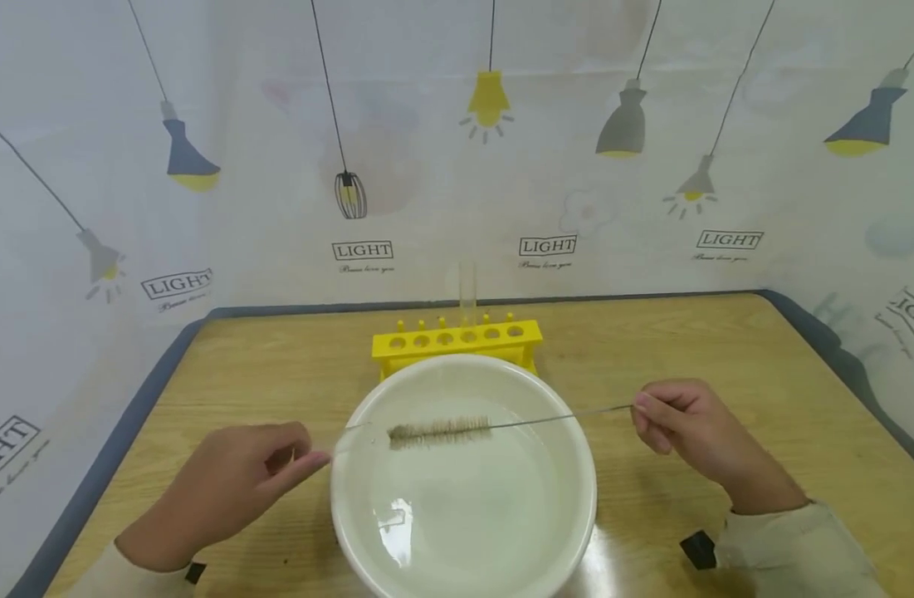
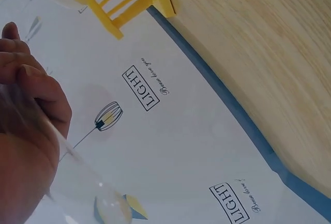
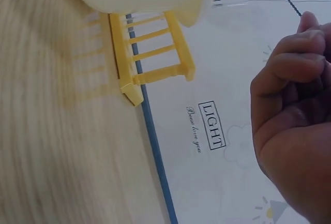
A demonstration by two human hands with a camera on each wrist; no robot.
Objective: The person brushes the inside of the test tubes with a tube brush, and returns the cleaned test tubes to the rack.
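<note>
My left hand [image 1: 228, 482] holds a clear glass test tube [image 1: 349, 440] at the basin's left rim. In the left wrist view the tube [image 2: 85, 169] passes through the curled fingers, its rounded end pointing down. My right hand [image 1: 699, 436] pinches the thin wire handle of a test tube brush [image 1: 442, 430]. The bristles lie level above the white basin [image 1: 340, 507], their tip a short gap from the tube's mouth. In the right wrist view, the right hand [image 3: 295, 115] shows curled fingers on the twisted wire.
Behind the basin stands a yellow test tube rack [image 1: 457, 339] with another clear tube [image 1: 467, 291] upright in it. The basin appears to hold water. The wooden table [image 1: 277, 357] meets a printed backdrop [image 1: 442, 183] along its far edge.
</note>
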